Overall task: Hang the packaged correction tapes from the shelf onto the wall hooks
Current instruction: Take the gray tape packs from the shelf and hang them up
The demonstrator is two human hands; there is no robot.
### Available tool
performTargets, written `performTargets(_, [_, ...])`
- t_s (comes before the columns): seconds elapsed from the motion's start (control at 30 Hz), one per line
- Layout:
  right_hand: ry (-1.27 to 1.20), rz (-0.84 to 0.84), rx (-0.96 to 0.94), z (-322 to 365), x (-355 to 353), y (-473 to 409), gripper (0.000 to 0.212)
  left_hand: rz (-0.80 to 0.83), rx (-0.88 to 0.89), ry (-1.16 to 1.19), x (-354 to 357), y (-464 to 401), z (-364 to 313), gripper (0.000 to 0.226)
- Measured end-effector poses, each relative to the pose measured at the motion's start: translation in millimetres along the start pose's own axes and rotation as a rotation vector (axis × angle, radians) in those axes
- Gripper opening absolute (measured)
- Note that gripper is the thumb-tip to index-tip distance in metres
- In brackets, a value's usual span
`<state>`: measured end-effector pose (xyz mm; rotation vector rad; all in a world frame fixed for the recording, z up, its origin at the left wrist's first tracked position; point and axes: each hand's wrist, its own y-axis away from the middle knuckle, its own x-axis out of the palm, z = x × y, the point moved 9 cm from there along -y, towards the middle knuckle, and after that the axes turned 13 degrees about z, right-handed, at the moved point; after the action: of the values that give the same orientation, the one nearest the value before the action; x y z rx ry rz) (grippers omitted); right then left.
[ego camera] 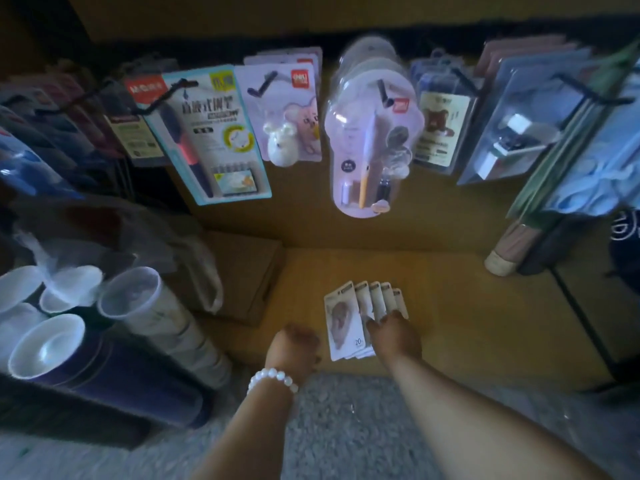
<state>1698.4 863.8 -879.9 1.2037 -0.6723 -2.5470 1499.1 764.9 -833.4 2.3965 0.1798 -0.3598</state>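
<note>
Head view: the correction tape packs (360, 317), fanned on the shelf (467, 306) near centre, look light, stiff and slippery (best pinched at the card tops). The right hand (394, 332) rests on them, grip unclear; the left hand (296, 348) is curled empty.

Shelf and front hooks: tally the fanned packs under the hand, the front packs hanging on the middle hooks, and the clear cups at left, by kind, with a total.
Fanned packs under the right hand: 5
Pen pack: 1
Pink animal pack: 1
Clear blister pack: 1
Bear pack: 1
Clear cups: at least 4, the left ones blurred
Total: at least 13
</note>
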Motion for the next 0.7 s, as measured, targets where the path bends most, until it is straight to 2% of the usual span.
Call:
performTargets(0.13, [0.164, -0.123, -0.063, 13.3, 7.4, -5.1, 0.039, -0.018, -0.009, 0.035, -1.7, -12.2, 14.2, 0.019])
performTargets(0.27, [0.288, -0.121, -0.027, 15.3, 22.8, -12.5, 0.043, -0.015, -0.004, 0.079, -2.1, -19.8, 23.0, 0.018])
performTargets(0.43, [0.291, -0.089, -0.016, 14.4, 31.7, -16.6, 0.033, 0.008, -0.008, 0.103, 0.3, -23.7, 31.8, 0.017])
performTargets(0.53, [0.130, -0.046, -0.011, 12.6, 32.8, -16.0, 0.030, 0.019, -0.008, 0.138, 0.0, -22.8, 34.9, 0.017])
performTargets(0.63, [-0.156, -0.034, -0.051, 14.2, 31.5, -9.2, 0.026, 0.013, -0.032, 0.184, -2.8, -22.5, 39.8, 0.018])
performTargets(0.7, [-0.290, -0.043, -0.085, 18.4, 28.5, -0.3, 0.024, 0.000, -0.031, 0.206, -4.5, -23.3, 40.3, 0.007])
